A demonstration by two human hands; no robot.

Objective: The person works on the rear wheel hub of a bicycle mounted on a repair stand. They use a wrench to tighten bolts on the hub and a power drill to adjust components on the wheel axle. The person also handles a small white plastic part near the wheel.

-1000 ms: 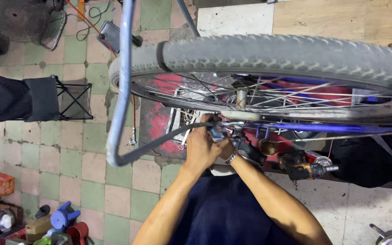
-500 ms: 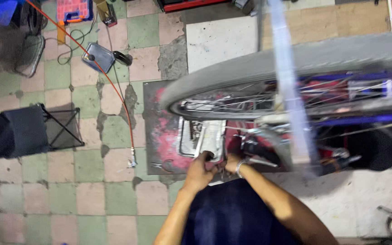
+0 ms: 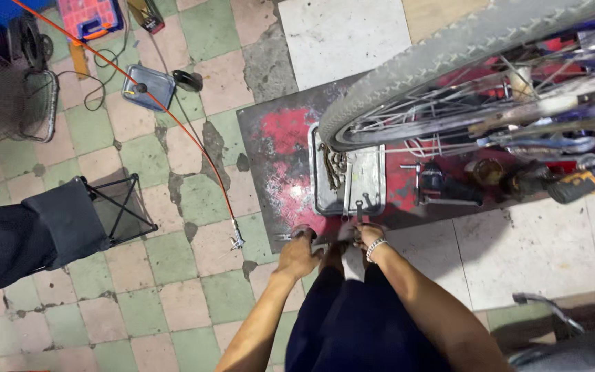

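- Right hand (image 3: 363, 235): grip closed on a small wrench (image 3: 359, 209), whose open-jaw head points up over the near rim of the metal tray (image 3: 373, 180); a pale bracelet sits at the wrist.
- Left hand (image 3: 299, 253): fingers curled over something at the near edge of the floor plate; a thin metal tool (image 3: 282, 238) shows just left of the knuckles; whether the grip is shut on it cannot be told.
- Metal tray: grey, rectangular, lying on the floor plate just beyond both hands; a bicycle chain (image 3: 333, 165) is heaped in its left half.
- Floor plate (image 3: 277, 155): dark sheet with worn red paint, on the tiled floor.
- Bicycle wheel (image 3: 449, 62): grey tyre and spokes, hanging above the tray's far end.
- Power drill (image 3: 573, 182): on the plate, well right of the tray, beside dark tool parts.
- Orange cord (image 3: 173, 117): runs across the tiles to a metal end near the left hand.
- Folding stool (image 3: 70, 220): black fabric, well left.
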